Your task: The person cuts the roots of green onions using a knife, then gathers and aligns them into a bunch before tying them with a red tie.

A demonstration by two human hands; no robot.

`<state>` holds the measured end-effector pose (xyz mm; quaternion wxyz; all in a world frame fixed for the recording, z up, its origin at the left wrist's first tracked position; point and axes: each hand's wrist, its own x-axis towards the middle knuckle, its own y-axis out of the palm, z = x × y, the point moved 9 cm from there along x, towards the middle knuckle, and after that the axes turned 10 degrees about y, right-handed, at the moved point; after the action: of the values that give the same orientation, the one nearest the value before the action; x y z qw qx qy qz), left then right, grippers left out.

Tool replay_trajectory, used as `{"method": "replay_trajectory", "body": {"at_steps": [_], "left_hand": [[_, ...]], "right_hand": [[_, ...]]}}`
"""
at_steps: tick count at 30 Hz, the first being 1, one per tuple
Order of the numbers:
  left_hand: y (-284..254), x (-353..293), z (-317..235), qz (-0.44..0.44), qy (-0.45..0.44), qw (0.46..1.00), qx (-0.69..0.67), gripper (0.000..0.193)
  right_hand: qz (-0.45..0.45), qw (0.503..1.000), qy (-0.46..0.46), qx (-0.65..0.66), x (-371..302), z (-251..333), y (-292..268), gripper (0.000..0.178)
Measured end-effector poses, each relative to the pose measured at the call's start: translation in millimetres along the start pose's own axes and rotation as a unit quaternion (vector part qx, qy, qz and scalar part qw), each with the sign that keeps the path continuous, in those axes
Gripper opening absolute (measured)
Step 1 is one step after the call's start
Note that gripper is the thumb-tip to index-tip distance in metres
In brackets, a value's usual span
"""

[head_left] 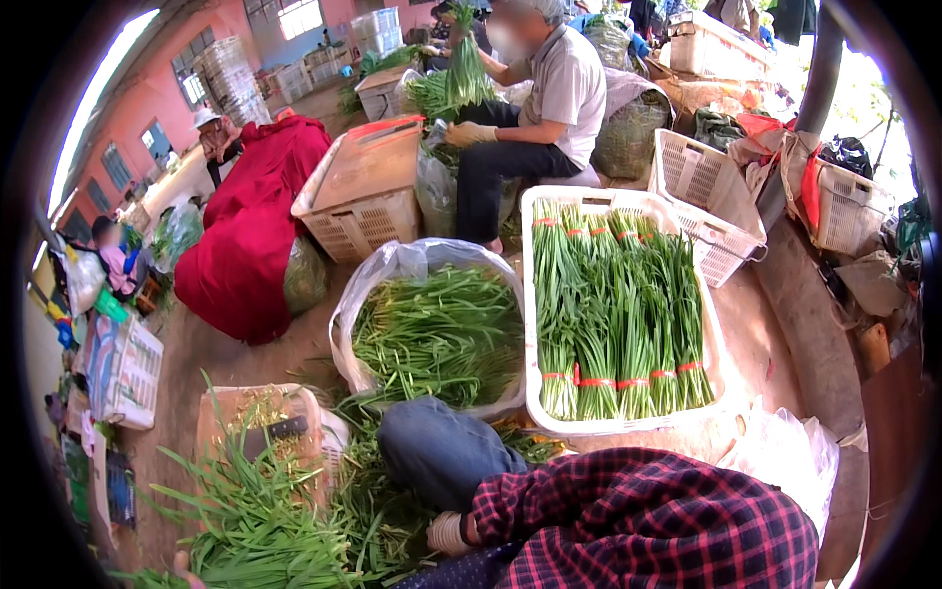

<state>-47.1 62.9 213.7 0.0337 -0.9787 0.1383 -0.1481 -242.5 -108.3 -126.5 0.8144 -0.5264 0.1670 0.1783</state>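
Observation:
At the lower left edge only a fingertip of my left hand (183,563) shows, against loose long green leaves (250,530) that look like garlic chives. The rest of that hand is out of view, so its grip is hidden. My right arm, in a red and black checked sleeve, reaches in from the lower right. Pale wrapping covers my right hand (448,534), low beside my bent knee and next to the leaf pile; its fingers are hidden. Near the leaves, a dark blade (275,435) lies on a board (221,417) among cut scraps.
A lined round basket (339,339) holds loose greens. Right of it, a white crate (531,324) carries bundles tied with red bands. A person (564,98) with gloves sits beyond, holding greens. A red cloth (260,216), a lidded crate (368,177) and empty crates (702,172) stand around.

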Motion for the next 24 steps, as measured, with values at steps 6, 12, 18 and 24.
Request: {"method": "replay_trajectory", "body": {"at_steps": [6, 12, 18, 24], "left_hand": [[7, -1, -1, -0.011, 0.007, 1.0, 0.0, 0.055], [11, 2, 6, -0.017, 0.0, 1.0, 0.003, 0.053], [9, 0, 9, -0.024, -0.003, 1.0, 0.008, 0.052], [9, 0, 13, -0.028, -0.003, 1.0, 0.008, 0.051]], "right_hand": [[-0.001, 1.0, 0.001, -0.002, 5, 3, 9, 0.019], [-0.026, 1.0, 0.013, 0.009, 16, -2, 21, 0.02], [0.006, 1.0, 0.005, 0.016, 15, 0, 20, 0.021], [-0.035, 0.998, -0.027, 0.052, 2, 7, -7, 0.02]]}}
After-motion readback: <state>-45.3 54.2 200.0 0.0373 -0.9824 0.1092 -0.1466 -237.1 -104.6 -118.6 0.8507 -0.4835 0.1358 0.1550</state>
